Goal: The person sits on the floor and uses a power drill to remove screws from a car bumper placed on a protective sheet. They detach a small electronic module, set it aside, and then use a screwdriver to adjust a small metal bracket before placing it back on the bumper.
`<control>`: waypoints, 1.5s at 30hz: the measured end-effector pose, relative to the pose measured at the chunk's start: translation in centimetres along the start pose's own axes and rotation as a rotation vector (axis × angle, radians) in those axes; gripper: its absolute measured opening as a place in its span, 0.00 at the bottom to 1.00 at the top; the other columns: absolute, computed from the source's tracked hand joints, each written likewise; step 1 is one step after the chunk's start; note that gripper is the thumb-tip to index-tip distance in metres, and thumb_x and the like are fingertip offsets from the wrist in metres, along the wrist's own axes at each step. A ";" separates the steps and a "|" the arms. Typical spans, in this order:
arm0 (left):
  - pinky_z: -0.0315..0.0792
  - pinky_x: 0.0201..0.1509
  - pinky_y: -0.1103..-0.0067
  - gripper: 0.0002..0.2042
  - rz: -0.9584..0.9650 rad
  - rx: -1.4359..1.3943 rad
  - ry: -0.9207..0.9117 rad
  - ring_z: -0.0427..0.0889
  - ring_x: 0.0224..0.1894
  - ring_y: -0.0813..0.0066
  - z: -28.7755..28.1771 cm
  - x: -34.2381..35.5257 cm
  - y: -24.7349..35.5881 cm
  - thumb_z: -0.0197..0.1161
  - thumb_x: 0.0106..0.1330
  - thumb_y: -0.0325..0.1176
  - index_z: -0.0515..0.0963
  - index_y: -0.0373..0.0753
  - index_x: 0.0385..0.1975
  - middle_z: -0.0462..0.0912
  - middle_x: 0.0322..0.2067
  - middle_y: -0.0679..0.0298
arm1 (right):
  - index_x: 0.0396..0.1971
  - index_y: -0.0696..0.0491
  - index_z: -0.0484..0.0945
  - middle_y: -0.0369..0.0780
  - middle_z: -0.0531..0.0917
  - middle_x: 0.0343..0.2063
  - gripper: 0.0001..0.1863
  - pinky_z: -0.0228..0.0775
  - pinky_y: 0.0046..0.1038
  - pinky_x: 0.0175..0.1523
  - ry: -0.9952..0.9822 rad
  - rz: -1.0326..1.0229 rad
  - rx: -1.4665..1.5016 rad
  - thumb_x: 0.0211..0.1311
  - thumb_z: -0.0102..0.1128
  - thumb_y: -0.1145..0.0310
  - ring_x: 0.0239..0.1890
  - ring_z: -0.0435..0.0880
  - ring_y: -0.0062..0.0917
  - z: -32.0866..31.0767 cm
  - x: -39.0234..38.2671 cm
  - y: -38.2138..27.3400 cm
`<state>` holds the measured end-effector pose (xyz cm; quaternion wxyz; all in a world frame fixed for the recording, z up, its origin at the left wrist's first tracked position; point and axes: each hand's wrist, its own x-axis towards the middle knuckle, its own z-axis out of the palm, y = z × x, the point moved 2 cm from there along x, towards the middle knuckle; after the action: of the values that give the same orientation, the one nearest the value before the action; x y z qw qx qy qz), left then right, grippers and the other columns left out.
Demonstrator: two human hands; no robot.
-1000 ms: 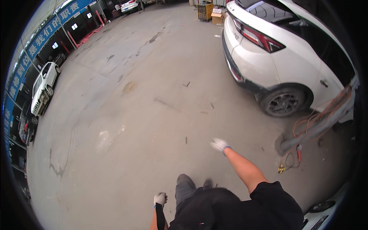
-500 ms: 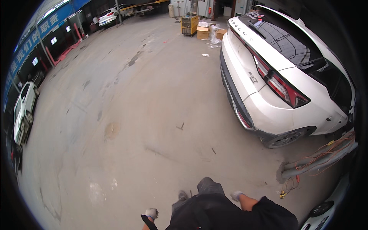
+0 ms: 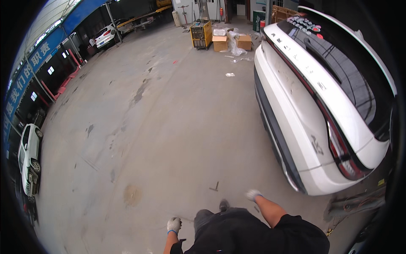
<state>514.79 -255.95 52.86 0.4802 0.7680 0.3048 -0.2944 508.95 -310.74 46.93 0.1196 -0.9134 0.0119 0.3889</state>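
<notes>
My left hand (image 3: pixel 174 225), in a pale work glove with a blue cuff, swings low at my left side over the floor. Its fingers are curled in, and I see nothing held in them. My right hand (image 3: pixel 253 194), gloved the same way, reaches forward at my right side, smeared by motion, so its fingers are hard to read. It is nearest to the rear of a white car (image 3: pixel 296 122) but apart from it. A dark shoe (image 3: pixel 224 205) shows below my black shirt.
The white car stands along the right. A grey post (image 3: pixel 357 207) lies beyond its rear corner. Ahead are a yellow-framed machine (image 3: pixel 201 35), cardboard boxes (image 3: pixel 220 43) and plastic wrap (image 3: pixel 236 44). A damaged white car (image 3: pixel 29 158) stands left. A T-shaped mark (image 3: pixel 215 186) shows on the concrete floor (image 3: pixel 169 127).
I have walked forward, and the white car's rear now looms closer on the right. Both hands have swung forward. The post with its orange cords has slipped toward the lower right edge.
</notes>
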 end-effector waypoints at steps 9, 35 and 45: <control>0.72 0.21 0.71 0.09 -0.368 0.176 -0.229 0.78 0.20 0.68 4.8 20.7 11.4 0.55 0.66 0.34 0.79 0.35 0.34 0.80 0.22 0.60 | 0.39 0.57 0.81 0.52 0.84 0.38 0.25 0.71 0.46 0.52 0.719 -0.177 0.674 0.65 0.47 0.49 0.46 0.81 0.50 -57.5 20.6 -12.5; 0.80 0.42 0.71 0.17 0.110 0.322 -0.151 0.87 0.36 0.62 6.8 76.8 102.6 0.61 0.63 0.41 0.84 0.33 0.43 0.88 0.32 0.53 | 0.45 0.54 0.83 0.52 0.85 0.44 0.21 0.75 0.45 0.51 0.216 0.138 0.124 0.66 0.47 0.54 0.47 0.84 0.46 -97.8 83.3 18.1; 0.79 0.42 0.56 0.15 -0.241 0.139 -0.241 0.86 0.40 0.48 9.0 99.0 113.1 0.56 0.64 0.40 0.82 0.35 0.40 0.86 0.35 0.49 | 0.49 0.53 0.81 0.54 0.82 0.48 0.25 0.70 0.46 0.57 0.751 0.027 0.616 0.65 0.48 0.49 0.52 0.80 0.50 -146.1 105.2 10.6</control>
<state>661.72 -285.77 38.94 0.4200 0.7164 0.3139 -0.4602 684.51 -346.82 67.40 0.3668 -0.9126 0.1804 0.0120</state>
